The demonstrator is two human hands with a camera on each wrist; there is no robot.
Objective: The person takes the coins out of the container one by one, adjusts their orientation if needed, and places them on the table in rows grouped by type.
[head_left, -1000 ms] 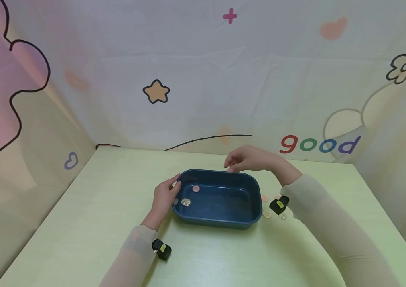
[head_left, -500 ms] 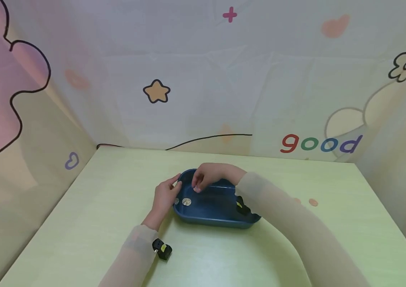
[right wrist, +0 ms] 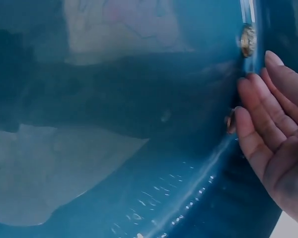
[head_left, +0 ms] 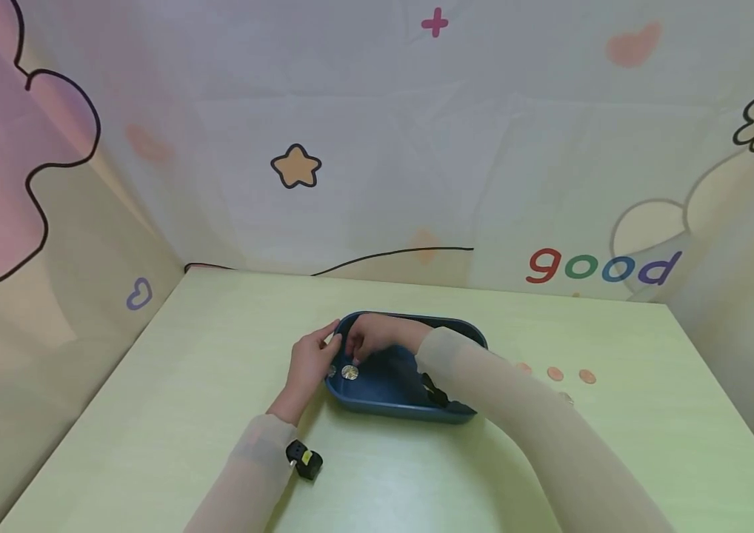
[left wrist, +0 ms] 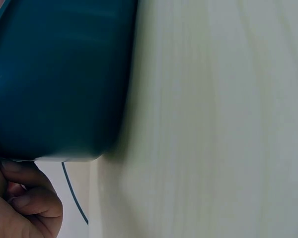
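A dark blue container (head_left: 384, 409) stands on the table. My left hand (head_left: 307, 366) grips its left rim; in the left wrist view, curled fingers (left wrist: 35, 193) lie against its end. Inside the container, near the left end, is my right hand (head_left: 370, 337), beside a shiny coin (head_left: 349, 372). Another coin (head_left: 332, 371) lies against the left wall. In the right wrist view, this hand (right wrist: 278, 124) has its thumb apart from loosely bent fingers, with nothing visible pinched. A copper coin (right wrist: 231, 122) is close to its fingertips and a gold-toned coin (right wrist: 247, 40) is farther up.
Right of the container, partly behind the right sleeve, several coins lie on the table: copper ones (head_left: 555, 374) (head_left: 587, 376) and a pale one (head_left: 566, 399). A printed cloth (head_left: 377, 185) hangs behind the table.
My right hand has moved from above the container's back rim left and down into it, near the coins. My left hand has kept its grip on the rim.
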